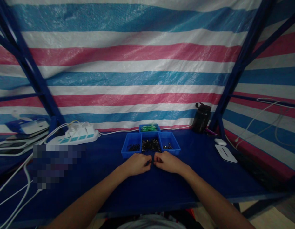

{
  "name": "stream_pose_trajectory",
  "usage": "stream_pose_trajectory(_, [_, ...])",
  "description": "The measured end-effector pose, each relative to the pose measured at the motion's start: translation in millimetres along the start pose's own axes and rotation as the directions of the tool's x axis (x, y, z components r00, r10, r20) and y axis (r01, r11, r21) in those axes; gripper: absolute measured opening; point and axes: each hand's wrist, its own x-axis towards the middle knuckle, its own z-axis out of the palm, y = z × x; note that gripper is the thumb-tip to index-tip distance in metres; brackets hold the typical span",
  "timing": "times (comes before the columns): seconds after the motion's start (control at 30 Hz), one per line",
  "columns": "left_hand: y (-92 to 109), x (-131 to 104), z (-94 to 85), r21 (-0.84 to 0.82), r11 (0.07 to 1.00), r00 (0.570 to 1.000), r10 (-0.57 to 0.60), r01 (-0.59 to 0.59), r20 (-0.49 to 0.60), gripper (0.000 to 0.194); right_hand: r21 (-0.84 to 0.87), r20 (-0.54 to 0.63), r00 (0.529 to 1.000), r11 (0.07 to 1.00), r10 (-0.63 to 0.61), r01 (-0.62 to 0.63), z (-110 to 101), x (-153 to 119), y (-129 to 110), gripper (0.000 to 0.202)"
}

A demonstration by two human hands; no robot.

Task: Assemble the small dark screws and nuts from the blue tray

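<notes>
Since I worked from far off, I went by where each tray lay from the hands. The left tray [131, 138], with dark small pieces [133, 147] in it, stood just beyond the left hand [137, 163] and a little to its left, so that hand was the nearer one. Its fingers were curled in with the thumb close; I couldn't tell whether they had hold of anything. The middle tray, heaped with dark shiny bits [150, 145], lay straight ahead of the narrow gap between the hands, about equally near both. The right hand [170, 162] was curled too, fingertips turned toward the left, its grip hidden from me. Just past it was the right tray [170, 138] with a few metal pieces [168, 146]. All were too small for me to make out any long axis.
</notes>
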Motion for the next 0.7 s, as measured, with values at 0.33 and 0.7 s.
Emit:
stream_pose_trajectory(0.33, [-2.2,0.9,3.2,0.007,1.0,1.0,0.03,-0.03,0.003,0.01,0.12,0.002,0.997,0.99,-0.073,0.073,0.3,-0.4,-3.4,0.01])
stream_pose_trajectory(0.7, [0.0,0.3,2.1,-0.029,0.997,0.998,0.067,-0.067,-0.001,0.009,0.023,-0.04,0.998,0.998,-0.049,0.05,-0.3,0.8,-3.4,0.019])
